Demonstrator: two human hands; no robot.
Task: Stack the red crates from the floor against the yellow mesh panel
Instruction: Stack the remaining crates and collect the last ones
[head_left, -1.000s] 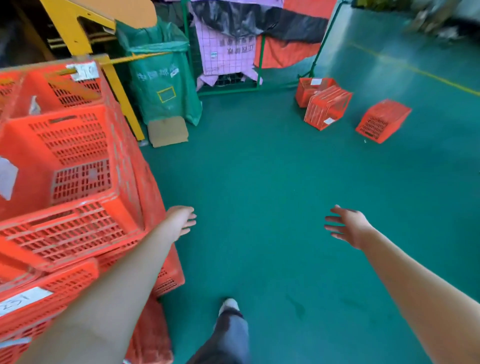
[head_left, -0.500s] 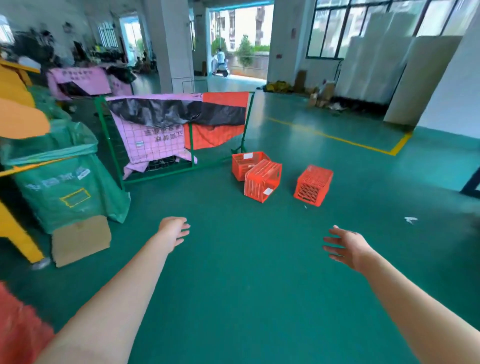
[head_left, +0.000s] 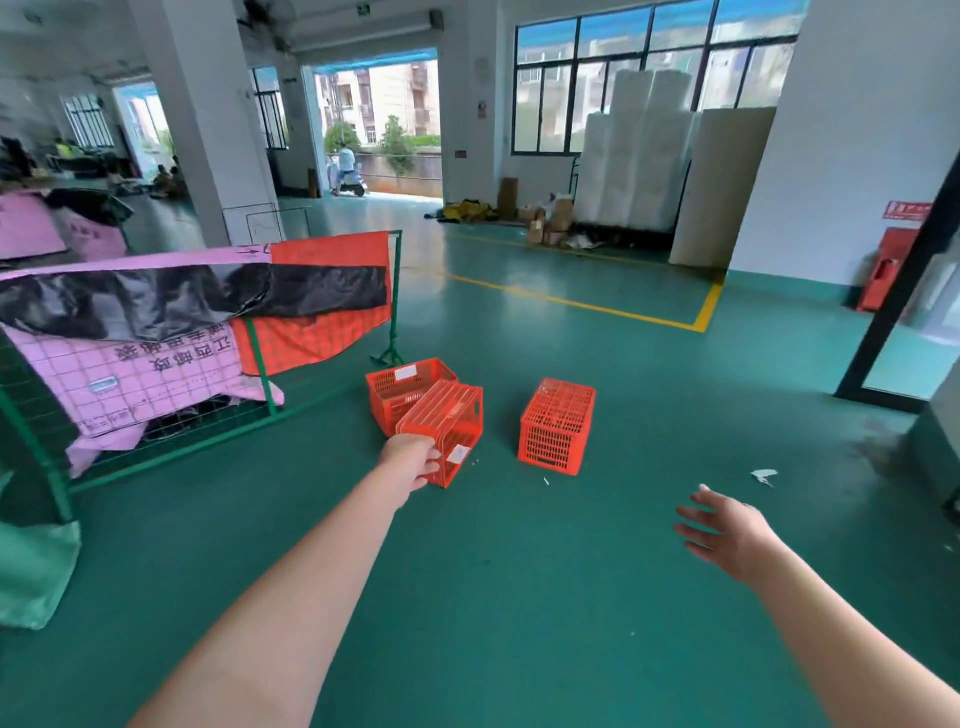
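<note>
The tilted crate (head_left: 441, 428) lies dead ahead of the left hand (head_left: 410, 460), seemingly not yet gripped; the right hand (head_left: 727, 535), spread empty, is farther

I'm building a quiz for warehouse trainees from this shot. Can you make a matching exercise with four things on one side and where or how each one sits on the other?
Things:
1. tilted red plastic mesh crate
2. lone red plastic mesh crate
3. black plastic sheet
4. small white paper scrap

Places or states:
A. draped over the green wire fence panel
B. lying on the green floor at right, beyond the right hand
C. leaning on another red crate, next to the left hand
D. standing apart on the floor, touching nothing

Pairs: 1-C, 2-D, 3-A, 4-B
</note>
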